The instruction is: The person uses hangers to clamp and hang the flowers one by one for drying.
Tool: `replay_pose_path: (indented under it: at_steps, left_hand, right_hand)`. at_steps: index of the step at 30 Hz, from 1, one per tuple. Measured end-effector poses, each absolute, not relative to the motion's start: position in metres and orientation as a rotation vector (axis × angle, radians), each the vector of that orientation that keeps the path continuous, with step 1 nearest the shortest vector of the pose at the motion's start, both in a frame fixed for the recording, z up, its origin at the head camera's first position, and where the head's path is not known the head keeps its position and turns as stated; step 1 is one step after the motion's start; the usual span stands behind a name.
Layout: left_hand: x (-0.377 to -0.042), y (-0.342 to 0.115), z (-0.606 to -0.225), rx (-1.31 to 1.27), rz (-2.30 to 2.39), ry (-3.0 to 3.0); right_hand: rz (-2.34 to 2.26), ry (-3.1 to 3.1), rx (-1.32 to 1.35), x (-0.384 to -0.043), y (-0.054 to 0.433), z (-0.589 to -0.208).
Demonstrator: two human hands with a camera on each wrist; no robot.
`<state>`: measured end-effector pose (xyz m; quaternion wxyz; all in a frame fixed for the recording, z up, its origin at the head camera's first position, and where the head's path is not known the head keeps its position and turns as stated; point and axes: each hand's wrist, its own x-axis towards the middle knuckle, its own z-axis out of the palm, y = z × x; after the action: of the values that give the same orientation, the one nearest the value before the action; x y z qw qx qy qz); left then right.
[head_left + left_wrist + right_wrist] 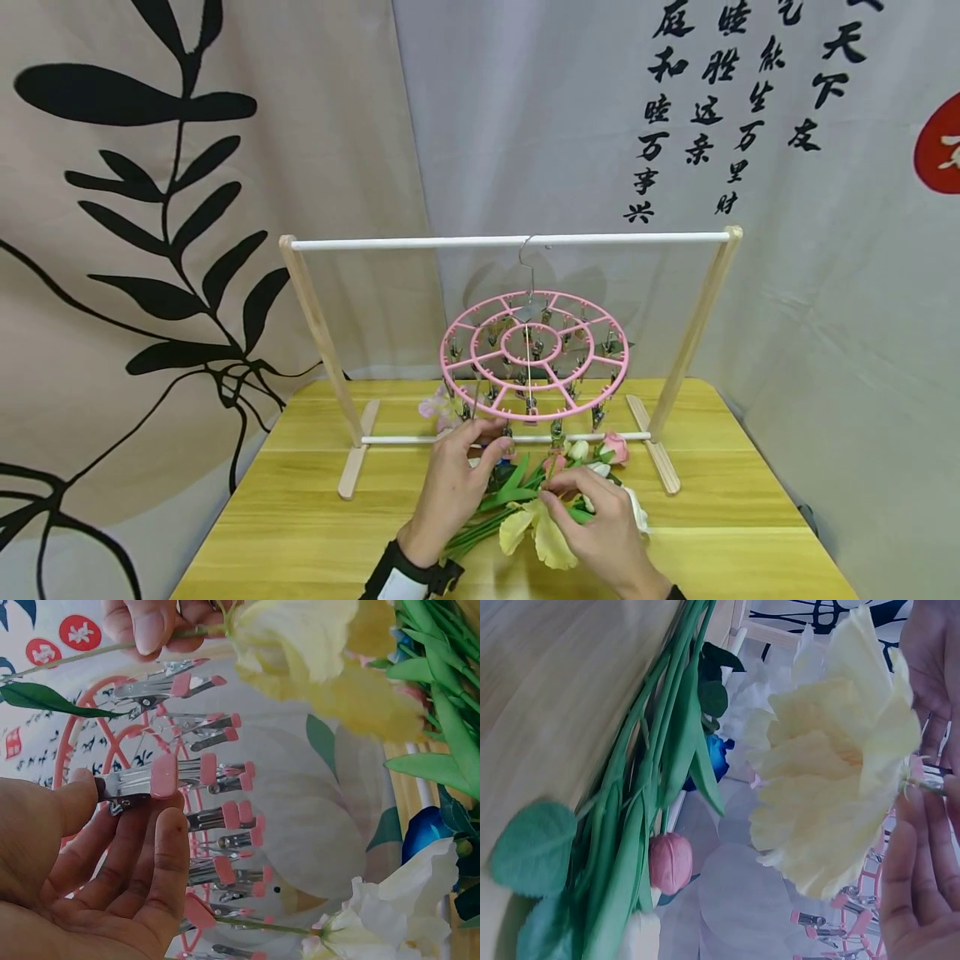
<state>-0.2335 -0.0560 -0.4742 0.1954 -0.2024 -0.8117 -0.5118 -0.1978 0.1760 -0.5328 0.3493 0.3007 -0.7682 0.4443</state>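
Note:
My left hand (457, 483) pinches a metal clip (139, 782) with pink tips, thumb at its handle end, below the near edge of a round pink hanger (551, 415). Between thumb and fingers, my right hand (603, 525) holds the thin green stem of a yellow flower (832, 780), just behind the bloom. In the left wrist view that stem runs beside the clip, apart from its tips. Many similar clips hang from the rings. A white flower (397, 922) hangs lower in that view, its stem caught in another clip.
The hanger hooks over the white bar (390, 243) of a wooden stand on a yellow wood-grain table (285, 517). Beneath it lies a bundle of green stems (476, 533), with a pink rose (615, 448), a blue rose (720, 757) and a pink tulip (671, 862). Printed curtains hang behind.

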Motion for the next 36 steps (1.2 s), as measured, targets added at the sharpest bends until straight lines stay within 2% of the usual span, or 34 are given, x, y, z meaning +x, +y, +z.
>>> replay_pose_path:
  at_steps: [25, 31, 32, 36]
  left_hand:
    - [-0.23, -0.052, -0.477, -0.446, -1.527, -2.27]
    - [-0.237, -0.056, -0.49, -0.607, -1.524, -2.137]
    - [-0.252, -0.058, -0.515, -0.648, -1.518, -2.095]
    - [-0.255, -0.058, -0.519, -0.695, -1.504, -2.051]
  right_hand:
    - [1.359, -2.064, 0.605, -0.207, 0.144, -0.541]
    - [1.353, -2.038, 0.606, -0.209, 0.14, -0.543]
    - [1.35, -2.039, 0.602, -0.209, 0.139, -0.544]
    - [1.35, -2.057, 0.577, -0.21, 0.137, -0.543]
